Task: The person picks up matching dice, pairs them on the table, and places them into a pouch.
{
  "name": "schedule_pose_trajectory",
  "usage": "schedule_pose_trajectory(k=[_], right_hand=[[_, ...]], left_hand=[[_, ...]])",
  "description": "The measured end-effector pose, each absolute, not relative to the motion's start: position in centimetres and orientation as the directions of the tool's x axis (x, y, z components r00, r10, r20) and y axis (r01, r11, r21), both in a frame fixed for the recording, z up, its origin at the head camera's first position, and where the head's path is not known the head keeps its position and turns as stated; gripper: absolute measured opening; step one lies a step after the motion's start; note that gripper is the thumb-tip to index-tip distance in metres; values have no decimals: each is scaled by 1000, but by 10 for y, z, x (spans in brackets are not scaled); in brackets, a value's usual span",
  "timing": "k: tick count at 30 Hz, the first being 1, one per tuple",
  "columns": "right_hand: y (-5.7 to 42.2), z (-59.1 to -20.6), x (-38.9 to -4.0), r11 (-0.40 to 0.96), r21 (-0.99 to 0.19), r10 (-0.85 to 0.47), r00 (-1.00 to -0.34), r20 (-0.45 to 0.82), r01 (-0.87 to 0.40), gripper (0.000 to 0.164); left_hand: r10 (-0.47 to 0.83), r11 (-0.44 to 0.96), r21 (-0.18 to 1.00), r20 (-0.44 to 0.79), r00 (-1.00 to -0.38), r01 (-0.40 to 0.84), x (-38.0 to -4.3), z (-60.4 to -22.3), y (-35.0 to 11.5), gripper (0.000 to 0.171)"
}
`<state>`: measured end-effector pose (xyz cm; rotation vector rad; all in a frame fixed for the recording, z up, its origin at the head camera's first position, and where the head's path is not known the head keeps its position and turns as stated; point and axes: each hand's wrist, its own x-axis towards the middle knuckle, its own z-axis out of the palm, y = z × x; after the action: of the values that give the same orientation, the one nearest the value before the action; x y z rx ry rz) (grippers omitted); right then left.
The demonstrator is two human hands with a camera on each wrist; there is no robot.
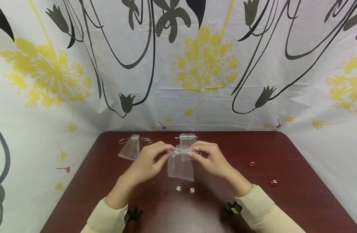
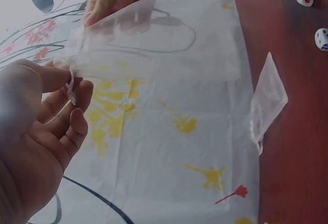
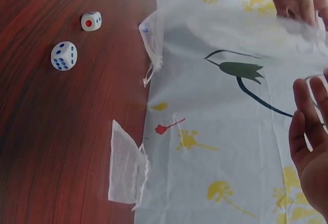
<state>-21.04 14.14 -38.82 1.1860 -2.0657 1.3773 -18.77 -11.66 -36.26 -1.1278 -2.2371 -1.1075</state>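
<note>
Head view: a sheer white pouch (image 1: 180,170) hangs mouth-up between both hands, over the worktop (image 1: 254,204), towards its far edge; whether its bottom touches the wood cannot be told.
Pouch fabric: probably very light, thin and limp — somewhat slick, easily creased or snagged.
Best hold: likely the gathered band at the mouth, where the drawstring (image 2: 72,88) runs; the loose panel lower down would tend to fold away from a pinch.
Left hand (image 1: 150,161): thumb and forefinger clamped on one side of the mouth, the drawstring at their tips.
Right hand (image 1: 212,158): thumb and forefinger pinch the opposite side, a loop of white cord (image 1: 196,149) beside them; the right wrist view cuts these tips off.
Cloth and fingers: the mouth sits within the two pinches — the body falls below them, towards the near edge, clear of both palms.
White dice (image 1: 178,188): two on the worktop, slightly nearer the near edge than the pouch.
Other pouches: one (image 1: 188,138) lies by the far edge; another (image 1: 127,149), towards the far left corner, contains something blue (image 1: 133,156).
Red pieces (image 1: 273,183): two, towards the right edge.
</note>
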Motion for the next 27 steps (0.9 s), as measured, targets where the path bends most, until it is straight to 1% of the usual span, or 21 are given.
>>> schedule_pose_trajectory(k=[4, 7, 9, 12, 15, 17, 19, 22, 27], right_hand=[[146, -390, -210, 114, -600, -477, -574, 666, -792, 23], [149, -391, -210, 93, -622, -505, -575, 644, -778, 18], [149, -392, -210, 83, -627, -515, -572, 639, -775, 13], [149, -393, -211, 74, -617, -516, -560, 648, -783, 9], [149, -395, -212, 72, -612, -514, -555, 654, -788, 11], [149, -396, -213, 76, -608, -513, -554, 656, -790, 15], [149, -396, -213, 88, -602, -509, -555, 657, -793, 18], [147, -396, -213, 117, -594, -498, -565, 659, -796, 20], [142, -395, -213, 163, -589, -474, -587, 656, -791, 17]], left_hand=[[500, 376, 402, 671, -548, 835, -187, -359, -120, 18], [506, 384, 385, 672, -540, 839, -187, -359, -122, 16], [517, 395, 390, 654, -552, 832, -187, -358, -122, 14], [534, 421, 415, 606, -590, 807, -187, -357, -124, 10], [560, 455, 429, 544, -625, 781, -186, -355, -126, 10], [580, 469, 427, 512, -634, 773, -185, -354, -127, 11], [592, 477, 421, 494, -636, 772, -185, -353, -128, 11], [587, 471, 418, 509, -630, 777, -184, -352, -129, 10], [576, 431, 405, 564, -591, 806, -185, -351, -128, 11]])
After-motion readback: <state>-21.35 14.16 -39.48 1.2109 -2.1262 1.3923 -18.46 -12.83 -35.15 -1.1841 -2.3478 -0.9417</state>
